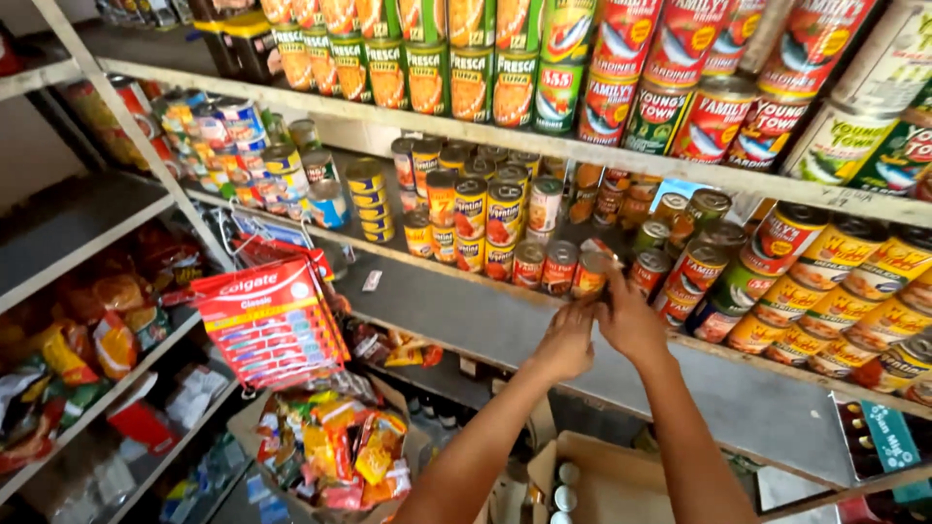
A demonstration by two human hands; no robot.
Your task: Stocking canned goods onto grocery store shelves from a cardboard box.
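right hand (631, 320) fingers blurred over a can (588, 275), top-row cans (680, 39) cut off

The small round metal can with an orange-red paper label (589, 275), at the front edge of the grey shelf (466, 325), has a dull silvery lid and a glossy wrap. The shelf board looks matt, painted and slightly scuffed, edged with pale wood. The taller cylindrical tins with red and yellow labels (504, 215) behind it shine smoothly. The red hanging cardboard display card (269, 325) looks glossy, as do the crinkled plastic snack packets (335, 446) below. The open brown cardboard box (612, 480) is matt and rough.
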